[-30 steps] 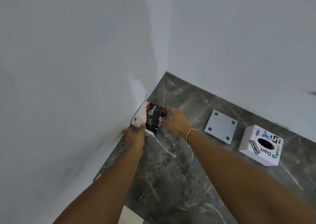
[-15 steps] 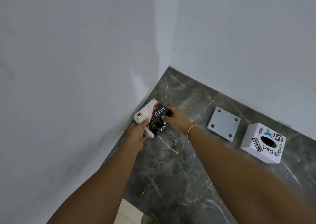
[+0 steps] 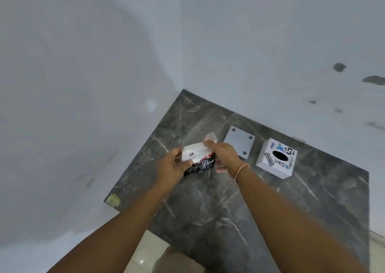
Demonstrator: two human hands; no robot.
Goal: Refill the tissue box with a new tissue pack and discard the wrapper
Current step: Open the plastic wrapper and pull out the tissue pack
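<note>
A tissue pack (image 3: pixel 199 159) in a black, red and white wrapper is lifted above the dark marble counter (image 3: pixel 229 210). My left hand (image 3: pixel 171 166) grips its left end. My right hand (image 3: pixel 224 153) holds the right side, fingers pinching the pale top edge of the wrapper. A white cube tissue box (image 3: pixel 276 158) with a dark oval opening on top stands to the right on the counter. Its grey square base plate (image 3: pixel 239 141) with holes at its corners lies flat between the pack and the box.
White walls meet in a corner behind the counter, close on the left and at the back. The counter's front edge runs diagonally below my forearms, with pale floor tiles (image 3: pixel 150 252) beneath. Dark marks dot the right wall.
Both hands have carried the pack away from the left wall toward the middle of the counter, nearer the base plate. The pack has turned so its white end faces up.
</note>
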